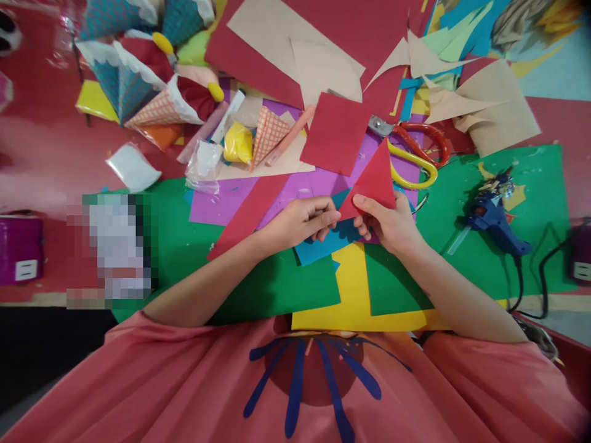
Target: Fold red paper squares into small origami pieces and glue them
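Note:
A folded red paper triangle point(375, 179) is held up over the middle of the table, its point facing away from me. My right hand point(393, 226) grips its lower right part, thumb on top and fingers beneath. At its lower left corner, the fingertips of my left hand point(310, 220) are closed in a pinch on the paper's tip. Just beyond lies a red paper square point(336, 134). Scissors point(413, 165) with one red and one yellow handle lie past my right hand, blades partly hidden by the paper. Under my hands is a blue sheet point(318, 247).
Green sheets point(277, 283), a purple sheet point(221, 206) and a yellow sheet point(353, 280) cover the tabletop. A blue glue gun point(496, 221) with its cord lies at right. Fabric-wrapped cones point(122, 83) crowd the back left. Beige paper scraps point(489, 111) are at back right.

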A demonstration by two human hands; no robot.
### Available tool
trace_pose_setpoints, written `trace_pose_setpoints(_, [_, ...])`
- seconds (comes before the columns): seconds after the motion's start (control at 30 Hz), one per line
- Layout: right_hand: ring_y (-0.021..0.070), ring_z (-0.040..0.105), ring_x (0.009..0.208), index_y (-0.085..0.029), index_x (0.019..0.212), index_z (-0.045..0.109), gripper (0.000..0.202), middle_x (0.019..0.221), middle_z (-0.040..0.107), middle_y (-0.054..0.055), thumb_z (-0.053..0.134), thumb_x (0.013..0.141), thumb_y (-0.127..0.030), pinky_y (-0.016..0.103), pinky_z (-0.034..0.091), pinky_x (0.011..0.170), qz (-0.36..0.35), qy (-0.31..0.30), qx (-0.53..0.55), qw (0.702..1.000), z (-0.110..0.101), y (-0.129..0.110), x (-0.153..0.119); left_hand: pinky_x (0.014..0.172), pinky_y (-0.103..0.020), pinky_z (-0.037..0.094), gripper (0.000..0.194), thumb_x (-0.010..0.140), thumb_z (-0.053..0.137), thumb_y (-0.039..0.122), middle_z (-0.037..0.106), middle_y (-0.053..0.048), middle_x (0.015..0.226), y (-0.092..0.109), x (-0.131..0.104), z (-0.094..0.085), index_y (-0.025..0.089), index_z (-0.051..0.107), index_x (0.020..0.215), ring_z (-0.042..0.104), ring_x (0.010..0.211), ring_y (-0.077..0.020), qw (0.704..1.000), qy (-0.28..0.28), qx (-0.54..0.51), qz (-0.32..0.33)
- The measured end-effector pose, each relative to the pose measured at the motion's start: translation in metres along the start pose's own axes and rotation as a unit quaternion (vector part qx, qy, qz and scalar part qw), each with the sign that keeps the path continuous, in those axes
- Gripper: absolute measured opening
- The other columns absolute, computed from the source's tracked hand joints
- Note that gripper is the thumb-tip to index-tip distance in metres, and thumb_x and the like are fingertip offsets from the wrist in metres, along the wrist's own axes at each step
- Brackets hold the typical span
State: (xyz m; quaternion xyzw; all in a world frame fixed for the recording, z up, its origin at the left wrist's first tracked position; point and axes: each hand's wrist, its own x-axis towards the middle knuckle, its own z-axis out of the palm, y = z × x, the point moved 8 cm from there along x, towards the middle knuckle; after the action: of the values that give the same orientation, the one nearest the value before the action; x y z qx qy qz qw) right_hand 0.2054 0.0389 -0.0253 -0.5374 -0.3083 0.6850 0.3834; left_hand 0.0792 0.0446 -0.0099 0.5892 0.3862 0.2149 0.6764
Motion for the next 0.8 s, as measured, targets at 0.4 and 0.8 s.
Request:
trace_pose_setpoints(0.4, [0.0062, 0.050, 0.035, -0.017, 0.067, 0.058, 0.030, 0.049, 0.061, -0.004, 0.077, 0.066, -0.040, 0.016, 0.040, 0.031, -0.014, -0.005, 0.001, 1.000, -0.0014, -0.0048, 0.0034, 0.043, -0.013, 0.039, 0.020, 0.086, 0.053, 0.028, 0.054, 0.004, 0.049, 0.0008, 0.0000, -0.0021, 0.016, 0.051, 0.070, 0.050, 0.043, -0.0044, 1.000, 0.009, -0.021, -0.003])
trace_pose_setpoints(0.8, [0.0071, 0.050, 0.037, -0.020, 0.068, 0.058, 0.029, 0.051, 0.061, -0.004, 0.077, 0.067, -0.042, 0.019, 0.043, 0.034, -0.026, -0.002, -0.025, 0.999, -0.0021, -0.0081, 0.0036, 0.044, -0.014, 0.040, 0.019, 0.084, 0.055, 0.031, 0.056, 0.005, 0.052, 0.0019, 0.0007, -0.0046, 0.017, 0.047, 0.073, 0.051, 0.045, -0.0049, 0.999, 0.022, -0.019, 0.012])
